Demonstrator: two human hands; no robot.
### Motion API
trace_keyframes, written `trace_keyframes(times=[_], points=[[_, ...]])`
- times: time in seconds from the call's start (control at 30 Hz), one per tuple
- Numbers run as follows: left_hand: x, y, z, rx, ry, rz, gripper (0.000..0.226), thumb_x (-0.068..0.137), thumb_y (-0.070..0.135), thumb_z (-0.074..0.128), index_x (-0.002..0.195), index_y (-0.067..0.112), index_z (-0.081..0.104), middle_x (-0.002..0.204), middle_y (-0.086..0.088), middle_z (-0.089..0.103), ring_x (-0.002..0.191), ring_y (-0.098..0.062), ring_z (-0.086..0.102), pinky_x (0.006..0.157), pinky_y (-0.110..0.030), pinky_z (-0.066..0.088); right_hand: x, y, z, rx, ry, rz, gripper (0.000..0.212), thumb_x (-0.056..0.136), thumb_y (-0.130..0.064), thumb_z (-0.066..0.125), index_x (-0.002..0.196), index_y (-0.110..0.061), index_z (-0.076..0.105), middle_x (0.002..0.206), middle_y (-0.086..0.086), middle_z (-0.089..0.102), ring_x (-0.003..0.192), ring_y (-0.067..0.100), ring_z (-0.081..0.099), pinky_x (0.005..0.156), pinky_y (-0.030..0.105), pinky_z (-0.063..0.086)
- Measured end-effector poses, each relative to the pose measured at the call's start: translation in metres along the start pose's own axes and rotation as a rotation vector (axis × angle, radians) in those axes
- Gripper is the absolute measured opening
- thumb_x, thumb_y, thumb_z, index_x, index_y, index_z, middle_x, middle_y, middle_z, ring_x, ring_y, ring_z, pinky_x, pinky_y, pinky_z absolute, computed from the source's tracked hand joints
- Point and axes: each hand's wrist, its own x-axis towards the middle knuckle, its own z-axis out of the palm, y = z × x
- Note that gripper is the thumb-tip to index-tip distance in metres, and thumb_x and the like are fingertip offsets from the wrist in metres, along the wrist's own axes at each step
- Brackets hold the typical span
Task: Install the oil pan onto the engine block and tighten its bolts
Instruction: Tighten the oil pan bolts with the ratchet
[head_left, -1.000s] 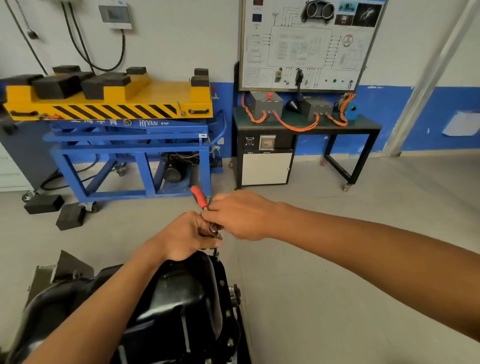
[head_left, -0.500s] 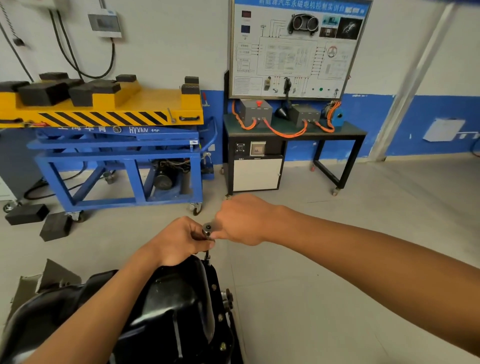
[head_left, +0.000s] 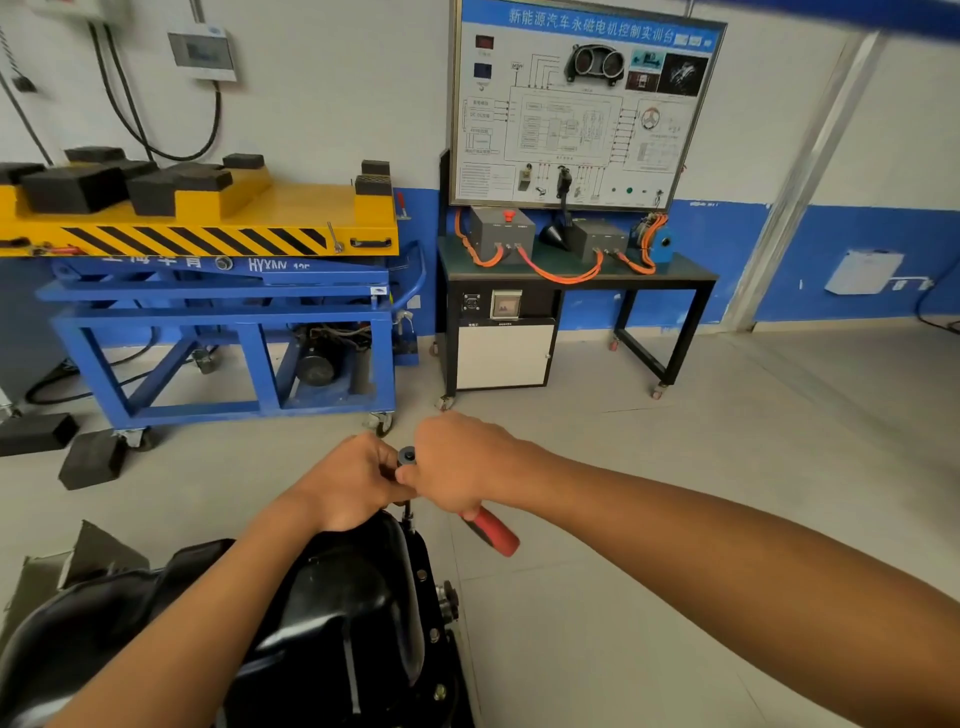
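**Ratchet on the far-end flange bolt of the oil pan**

Nearest: the oil pan (head_left: 337, 613), black, dome upward, fills the lower left of the view. Both forearms cross above it. Its right flange edge runs away from the camera, with bolt heads (head_left: 435, 635) seated along it. Right of that edge is bare floor (head_left: 675, 597), wide and unobstructed.

Far end of pan: a thin extension (head_left: 409, 512) stands upright at the flange. The ratchet (head_left: 407, 457) head sits on top of it.
- Left hand (head_left: 353, 483): fingers curled, pinching the top of the extension just under the ratchet head.
- Right hand (head_left: 462, 467): closed round the ratchet handle. The red grip (head_left: 491, 530) sticks out below the palm toward the lower right, over the floor and off the pan edge.

Beyond the hands: a strip of open floor.

Far left: a blue lift cart (head_left: 218, 332) with a yellow striped top, on castors. Two black rubber blocks (head_left: 91, 460) lie on the floor near its left corner.

Far centre: a black-framed counter (head_left: 670, 273) on castors carries grey boxes joined by orange cables. A display board (head_left: 582, 104) stands behind it at the wall. The gap between cart and counter is narrow.
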Motion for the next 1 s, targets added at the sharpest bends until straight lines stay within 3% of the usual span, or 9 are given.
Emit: trace_keyframes(times=[0.1,0.23,0.37,0.5,0.6,0.67,0.73,0.83,1.0], points=[[0.001,-0.002,-0.001,0.008,0.012,-0.001,0.045,0.083,0.004,0.075,0.045,0.021,0.060,0.047,0.006,0.050,0.049,-0.004,0.039,0.055,-0.021,0.037,0.002,-0.005,0.004,0.181,-0.024,0.094,0.041,0.100,-0.038,0.052,0.068,-0.013,0.052,0.030,-0.003,0.049,0.032,0.012,0.056,0.044,0.022,0.040],[0.003,-0.002,-0.001,-0.003,-0.014,0.002,0.041,0.085,0.006,0.076,0.048,0.020,0.065,0.050,0.000,0.053,0.051,-0.008,0.040,0.056,-0.023,0.038,0.001,-0.004,0.004,0.398,-0.067,0.141,0.032,0.101,-0.028,0.053,0.076,-0.009,0.053,0.053,0.007,0.060,0.034,0.012,0.058,0.033,0.015,0.038],[0.002,-0.003,-0.003,-0.033,-0.032,0.003,0.020,0.086,0.008,0.076,0.068,0.000,0.073,0.063,-0.016,0.065,0.058,-0.012,0.048,0.064,-0.029,0.045,0.003,-0.005,-0.002,0.141,-0.030,0.028,0.034,0.099,-0.024,0.053,0.067,-0.014,0.050,0.061,0.003,0.057,0.045,0.015,0.056,0.040,0.024,0.042],[0.002,-0.004,-0.002,-0.083,-0.046,-0.001,0.018,0.089,0.016,0.076,0.079,0.001,0.077,0.074,-0.018,0.070,0.064,-0.014,0.054,0.071,-0.036,0.051,0.003,-0.002,-0.016,-0.086,-0.107,-0.056,0.035,0.098,-0.024,0.060,0.065,-0.016,0.054,0.051,0.001,0.058,0.046,0.021,0.066,0.055,0.035,0.059],[0.004,-0.004,-0.001,-0.099,-0.052,-0.005,0.020,0.089,0.019,0.077,0.080,0.002,0.077,0.075,-0.023,0.068,0.064,-0.014,0.053,0.069,-0.032,0.048,0.003,0.002,-0.024,-0.321,-0.039,-0.149,0.039,0.098,-0.032,0.061,0.063,-0.018,0.048,0.059,0.001,0.051,0.055,0.022,0.060,0.050,0.031,0.044],[0.004,-0.004,-0.001,-0.093,-0.053,-0.013,0.019,0.088,0.019,0.078,0.075,0.005,0.076,0.065,-0.016,0.064,0.061,-0.012,0.052,0.067,-0.034,0.047,0.005,0.006,-0.026,-0.442,-0.017,-0.199,0.029,0.099,-0.030,0.057,0.075,-0.016,0.050,0.070,0.000,0.045,0.064,0.019,0.051,0.053,0.031,0.037],[0.004,-0.005,-0.001,-0.091,-0.057,-0.017,0.019,0.088,0.019,0.077,0.078,0.003,0.076,0.071,-0.019,0.067,0.064,-0.016,0.056,0.072,-0.041,0.052,0.007,0.010,-0.028,-0.479,-0.041,-0.249,0.012,0.101,-0.027,0.054,0.094,-0.017,0.057,0.076,-0.002,0.045,0.077,0.021,0.054,0.057,0.032,0.037],[0.003,-0.004,-0.001,-0.101,-0.076,0.002,0.016,0.088,0.019,0.077,0.086,0.003,0.077,0.085,-0.022,0.072,0.073,-0.022,0.062,0.081,-0.044,0.055,0.012,0.016,-0.033,-0.450,-0.093,-0.340,0.016,0.102,-0.024,0.051,0.116,-0.023,0.058,0.078,-0.003,0.048,0.081,0.020,0.054,0.055,0.033,0.037],[0.003,-0.007,-0.003,-0.088,-0.073,0.006,0.020,0.089,0.021,0.076,0.088,0.001,0.077,0.086,-0.025,0.070,0.072,-0.027,0.061,0.083,-0.046,0.054,0.016,0.019,-0.033,-0.415,-0.110,-0.406,0.023,0.100,-0.026,0.053,0.124,-0.027,0.054,0.088,0.002,0.056,0.090,0.023,0.055,0.069,0.043,0.051]])
